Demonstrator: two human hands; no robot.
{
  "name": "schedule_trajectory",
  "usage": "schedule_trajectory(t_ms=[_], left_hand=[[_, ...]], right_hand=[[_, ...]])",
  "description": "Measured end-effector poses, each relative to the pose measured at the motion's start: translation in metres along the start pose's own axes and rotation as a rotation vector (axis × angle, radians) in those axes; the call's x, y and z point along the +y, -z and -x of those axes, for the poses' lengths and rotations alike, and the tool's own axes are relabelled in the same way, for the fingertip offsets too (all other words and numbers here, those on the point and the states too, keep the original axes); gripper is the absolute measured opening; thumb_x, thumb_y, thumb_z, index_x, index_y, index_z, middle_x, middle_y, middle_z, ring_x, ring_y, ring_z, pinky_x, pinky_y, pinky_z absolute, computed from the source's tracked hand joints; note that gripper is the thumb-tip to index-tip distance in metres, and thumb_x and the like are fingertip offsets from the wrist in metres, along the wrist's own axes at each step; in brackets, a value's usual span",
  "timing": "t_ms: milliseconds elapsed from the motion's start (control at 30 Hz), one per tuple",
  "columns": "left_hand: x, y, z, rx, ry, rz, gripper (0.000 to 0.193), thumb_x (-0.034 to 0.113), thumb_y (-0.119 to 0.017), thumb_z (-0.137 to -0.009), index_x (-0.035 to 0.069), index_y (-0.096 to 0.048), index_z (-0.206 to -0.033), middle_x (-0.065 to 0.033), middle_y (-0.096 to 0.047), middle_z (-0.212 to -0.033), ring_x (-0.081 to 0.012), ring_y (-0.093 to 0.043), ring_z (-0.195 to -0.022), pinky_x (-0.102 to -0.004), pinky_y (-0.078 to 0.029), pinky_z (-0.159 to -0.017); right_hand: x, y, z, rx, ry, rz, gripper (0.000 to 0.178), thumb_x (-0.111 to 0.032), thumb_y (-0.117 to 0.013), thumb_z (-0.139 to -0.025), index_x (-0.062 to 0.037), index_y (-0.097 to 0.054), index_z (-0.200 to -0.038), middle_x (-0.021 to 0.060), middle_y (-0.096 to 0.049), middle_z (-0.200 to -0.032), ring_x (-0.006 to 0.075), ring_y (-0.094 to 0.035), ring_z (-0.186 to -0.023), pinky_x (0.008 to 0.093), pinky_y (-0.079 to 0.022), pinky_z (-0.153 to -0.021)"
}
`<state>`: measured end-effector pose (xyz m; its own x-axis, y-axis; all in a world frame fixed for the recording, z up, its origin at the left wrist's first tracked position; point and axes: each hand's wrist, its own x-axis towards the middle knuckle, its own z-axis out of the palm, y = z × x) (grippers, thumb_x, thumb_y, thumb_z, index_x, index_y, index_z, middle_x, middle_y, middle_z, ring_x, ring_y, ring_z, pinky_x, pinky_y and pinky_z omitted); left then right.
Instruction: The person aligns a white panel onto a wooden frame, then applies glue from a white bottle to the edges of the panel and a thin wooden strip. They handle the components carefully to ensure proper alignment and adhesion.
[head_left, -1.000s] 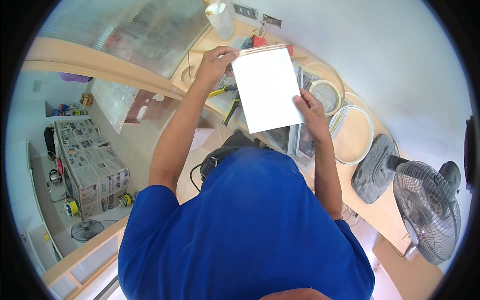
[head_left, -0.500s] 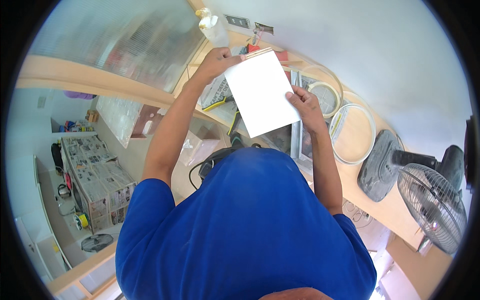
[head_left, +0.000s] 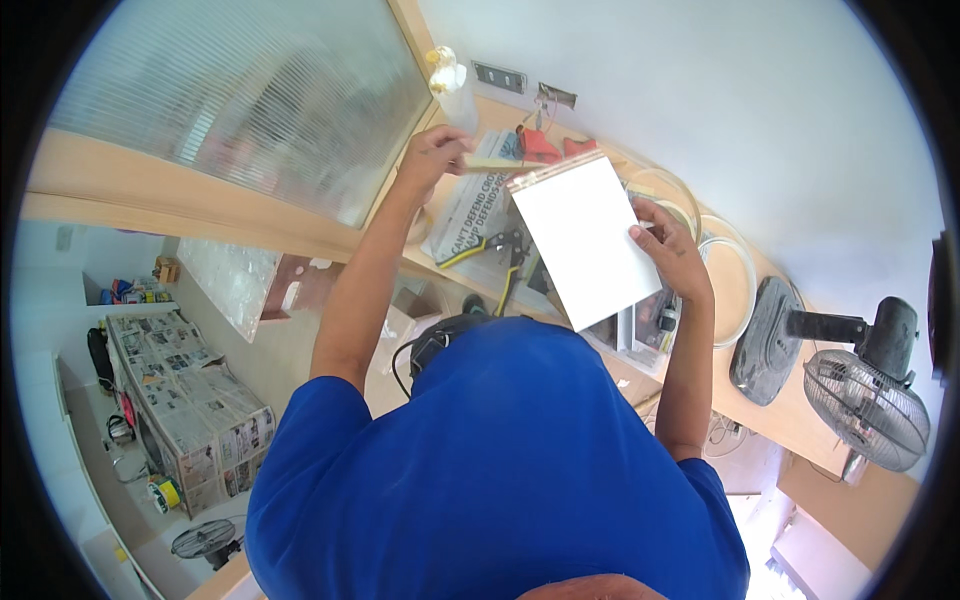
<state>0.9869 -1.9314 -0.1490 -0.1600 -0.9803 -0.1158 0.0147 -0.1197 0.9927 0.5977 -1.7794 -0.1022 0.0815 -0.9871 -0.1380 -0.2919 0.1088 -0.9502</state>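
My right hand (head_left: 668, 250) grips the right edge of a white rectangular board (head_left: 588, 240), thumb on its face. The board is tilted above the worktop, and layered brown wood shows along its top edge. My left hand (head_left: 435, 158) is off the board, to its upper left, with fingers drawn together; whether anything is pinched in them is hidden. A pale thin strip (head_left: 500, 164) runs from beside these fingers toward the board's top edge. Below lie yellow-and-black handled pliers (head_left: 512, 265) on printed plastic sheeting (head_left: 475, 215).
On the worktop (head_left: 735, 435) are red tools (head_left: 540, 146), a coil of pale edging (head_left: 735, 290) and a dusty fan (head_left: 865, 400). A white bottle (head_left: 455, 95) stands by the ribbed glass panel (head_left: 250, 100). Paper-covered furniture (head_left: 185, 380) is at the left.
My left hand has let go of the board's upper left corner and moved away to the left. The board, still in my right hand, appears lower and farther right; the view has shifted too.
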Motion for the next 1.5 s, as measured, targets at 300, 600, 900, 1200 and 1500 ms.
schedule_trajectory(t_ms=[300, 600, 900, 1200, 1500], left_hand=[[-0.109, 0.011, -0.131, 0.583, -0.283, -0.35, 0.092, 0.034, -0.093, -0.07, -0.003, -0.045, -0.139, -0.0239, -0.053, -0.133, -0.0372, -0.056, -0.122, -0.0446, -0.046, -0.102], [-0.052, 0.012, -0.128, 0.541, -0.414, -0.209, 0.04, 0.014, -0.082, -0.084, -0.002, -0.066, -0.117, -0.0161, -0.075, -0.105, -0.029, -0.072, -0.099, -0.0388, -0.054, -0.089], [0.126, -0.027, 0.096, -0.627, 0.17, 0.849, 0.053, 0.042, -0.049, -0.106, -0.007, -0.053, -0.125, -0.014, -0.066, -0.075, -0.0235, -0.06, -0.048, -0.0319, -0.048, -0.042], [0.077, -0.086, 0.236, -0.294, 0.352, 0.908, 0.064, 0.041, -0.055, -0.104, -0.009, -0.043, -0.141, -0.0207, -0.064, -0.098, -0.0239, -0.069, -0.066, -0.0289, -0.053, -0.046], [0.09, -0.052, 0.277, 0.157, -0.035, 0.762, 0.088, 0.062, -0.055, -0.097, 0.0, -0.029, -0.154, -0.0202, -0.056, -0.138, -0.036, -0.067, -0.111, -0.0464, -0.06, -0.086]], right_hand=[[-0.045, -0.061, -0.028, 0.239, 0.311, 0.452, 0.057, -0.022, -0.075, -0.09, -0.0032, -0.054, -0.14, 0.0203, -0.053, -0.145, 0.0357, -0.053, -0.134, 0.0434, -0.042, -0.111], [-0.044, -0.069, -0.024, 0.289, 0.326, 0.472, 0.051, -0.019, -0.073, -0.091, -0.0036, -0.057, -0.137, 0.0203, -0.05, -0.149, 0.0375, -0.047, -0.139, 0.0432, -0.039, -0.115], [-0.104, -0.103, -0.04, -0.335, 0.309, -0.636, 0.101, -0.053, -0.08, -0.083, -0.0054, -0.032, -0.157, 0.0121, -0.042, -0.156, 0.0304, -0.037, -0.145, 0.044, -0.037, -0.114], [-0.082, -0.162, 0.013, -0.542, -0.099, -1.354, 0.064, -0.053, -0.078, -0.086, -0.0045, -0.058, -0.124, 0.0095, -0.069, -0.115, 0.0194, -0.066, -0.108, 0.0389, -0.055, -0.094], [-0.113, -0.186, -0.008, -0.361, 0.098, -1.552, 0.045, -0.034, -0.075, -0.094, -0.0074, -0.055, -0.124, 0.0044, -0.067, -0.112, 0.0174, -0.066, -0.103, 0.0362, -0.055, -0.093]])
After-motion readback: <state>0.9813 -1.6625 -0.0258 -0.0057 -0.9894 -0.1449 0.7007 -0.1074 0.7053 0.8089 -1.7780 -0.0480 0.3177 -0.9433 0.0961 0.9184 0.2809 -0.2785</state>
